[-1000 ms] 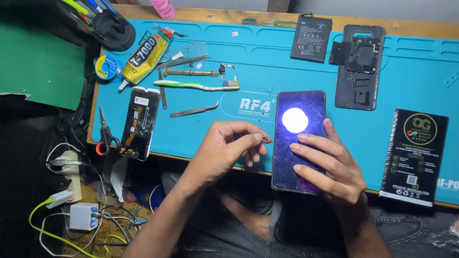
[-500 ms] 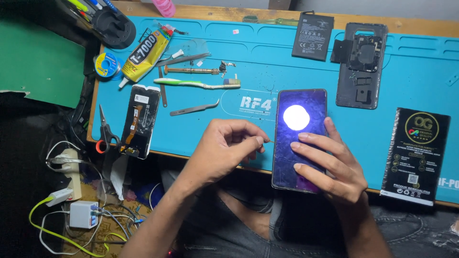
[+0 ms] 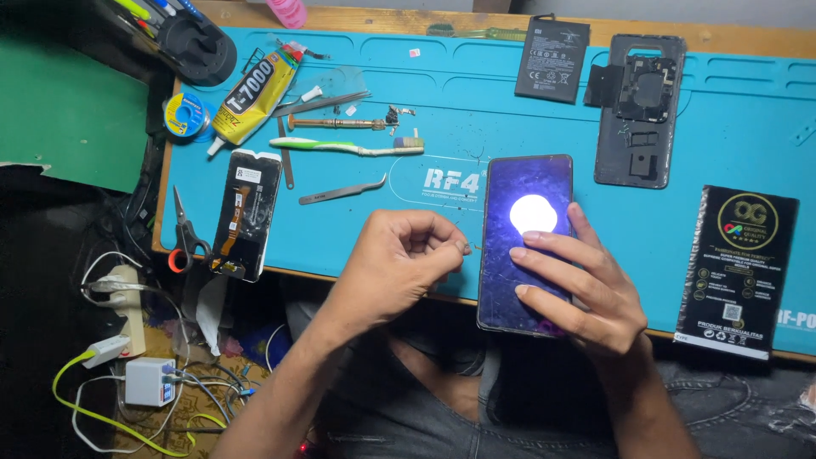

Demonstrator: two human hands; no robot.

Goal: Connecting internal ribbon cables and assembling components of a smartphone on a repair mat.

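At lower centre the right hand (image 3: 586, 289) stays spread flat on the dark glossy smartphone with a lit screen (image 3: 527, 242), unmoved since a second ago. Beside it the left hand (image 3: 399, 259) keeps pinching something tiny, perhaps a pin. Beyond, steel tweezers (image 3: 340, 190) lie untouched mid-frame.

Bright overhead glare on phone screen (image 3: 533, 214), dim surroundings, sharp focus.

The dark glass smartphone (image 3: 525, 242) is being pinned by the right hand (image 3: 582, 285) on the blue rubber tabletop mat (image 3: 357, 234); steel tweezers (image 3: 340, 192) are lying left, behind the left hand (image 3: 399, 263).
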